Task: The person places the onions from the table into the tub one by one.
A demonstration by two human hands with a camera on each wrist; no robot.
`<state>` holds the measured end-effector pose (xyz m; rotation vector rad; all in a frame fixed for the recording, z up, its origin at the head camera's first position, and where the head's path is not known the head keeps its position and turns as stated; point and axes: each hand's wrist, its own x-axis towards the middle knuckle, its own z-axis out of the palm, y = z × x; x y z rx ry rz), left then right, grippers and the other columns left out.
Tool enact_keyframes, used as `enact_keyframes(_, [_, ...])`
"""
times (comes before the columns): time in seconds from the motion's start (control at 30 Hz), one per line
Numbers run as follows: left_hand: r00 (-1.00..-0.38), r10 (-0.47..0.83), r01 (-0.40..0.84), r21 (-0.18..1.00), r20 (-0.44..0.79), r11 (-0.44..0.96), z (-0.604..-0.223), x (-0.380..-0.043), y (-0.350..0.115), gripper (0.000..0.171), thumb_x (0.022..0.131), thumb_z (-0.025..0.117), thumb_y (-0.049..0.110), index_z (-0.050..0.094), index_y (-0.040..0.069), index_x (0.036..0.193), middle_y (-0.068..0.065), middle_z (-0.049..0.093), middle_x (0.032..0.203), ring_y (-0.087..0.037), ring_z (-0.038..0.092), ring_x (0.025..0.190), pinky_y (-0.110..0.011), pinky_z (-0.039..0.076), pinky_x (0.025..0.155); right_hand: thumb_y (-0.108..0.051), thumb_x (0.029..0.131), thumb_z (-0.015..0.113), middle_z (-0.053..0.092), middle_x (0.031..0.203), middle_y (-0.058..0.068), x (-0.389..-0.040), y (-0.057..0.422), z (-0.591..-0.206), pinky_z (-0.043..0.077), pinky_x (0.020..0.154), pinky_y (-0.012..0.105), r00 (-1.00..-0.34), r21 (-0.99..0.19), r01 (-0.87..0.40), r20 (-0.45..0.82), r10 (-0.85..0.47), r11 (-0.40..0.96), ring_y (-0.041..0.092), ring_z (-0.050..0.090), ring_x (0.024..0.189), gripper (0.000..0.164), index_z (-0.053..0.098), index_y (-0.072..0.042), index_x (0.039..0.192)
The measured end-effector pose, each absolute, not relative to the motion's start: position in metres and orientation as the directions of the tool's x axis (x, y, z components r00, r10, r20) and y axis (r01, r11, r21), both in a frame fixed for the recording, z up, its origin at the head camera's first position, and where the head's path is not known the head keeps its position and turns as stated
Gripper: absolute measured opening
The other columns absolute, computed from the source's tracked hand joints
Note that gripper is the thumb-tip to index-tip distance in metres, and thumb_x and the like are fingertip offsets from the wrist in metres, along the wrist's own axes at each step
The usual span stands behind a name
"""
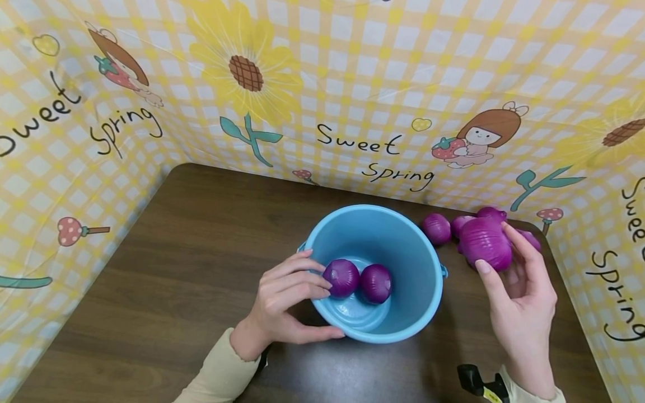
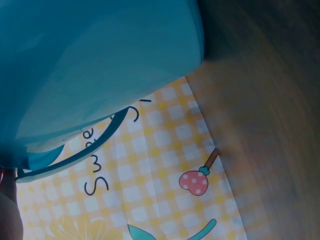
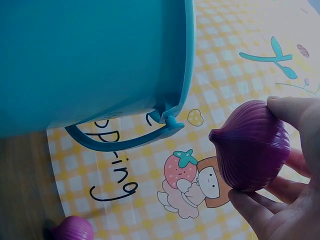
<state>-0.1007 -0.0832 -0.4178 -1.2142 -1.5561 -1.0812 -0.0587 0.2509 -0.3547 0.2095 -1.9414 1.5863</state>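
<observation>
A blue bucket (image 1: 415, 268) stands on the table, with two purple onions (image 1: 341, 278) lying inside at its bottom. My left hand (image 1: 287, 296) holds the bucket at its left rim: the fingers reach over the edge beside one onion and the thumb lies along the front. In the right wrist view, another purple onion (image 3: 255, 147) with a pointed tip is gripped between the thumb and fingers of my right hand (image 3: 287, 200). The head view shows this hand right of the bucket, over the loose onions. Only a bit of the left hand shows in the left wrist view.
Right of the bucket lies one purple onion (image 1: 436, 229). Several more onions (image 1: 491, 214) cluster at the back right corner, partly hidden by the held one. The bucket's handle (image 2: 102, 137) hangs at its far side. A checked cloth (image 1: 353, 84) walls the dark wooden table (image 1: 166, 291).
</observation>
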Motion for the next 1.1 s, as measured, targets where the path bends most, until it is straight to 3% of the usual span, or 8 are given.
enact_keyframes(0.4, [-0.146,0.230,0.982,0.113,0.962,0.151,-0.4156,-0.1010,-0.0832,0.047,0.076,0.087,0.048,0.070,0.004,0.077,-0.008,0.073,0.083,-0.029,0.071,0.083,-0.056,0.054,0.095,0.014,0.089,0.069,0.049,0.144,0.022,-0.0552,0.2471,-0.3491,0.041,0.108,0.027,-0.827,-0.824,-0.405,0.515,0.226,0.395,0.031,0.050,0.132,0.060,0.053,0.001,0.145])
enact_keyframes(1.1, [-0.147,0.243,0.979,0.106,0.959,0.173,-0.4150,-0.1000,-0.0840,0.047,0.076,0.086,0.050,0.071,0.006,0.078,-0.007,0.073,0.084,-0.029,0.071,0.086,-0.054,0.054,0.095,0.018,0.086,0.069,0.051,0.140,0.024,-0.0569,0.2462,-0.3531,0.042,0.106,0.026,-0.800,-0.809,-0.485,0.564,0.206,0.332,0.029,0.053,0.129,0.059,0.052,0.008,0.142])
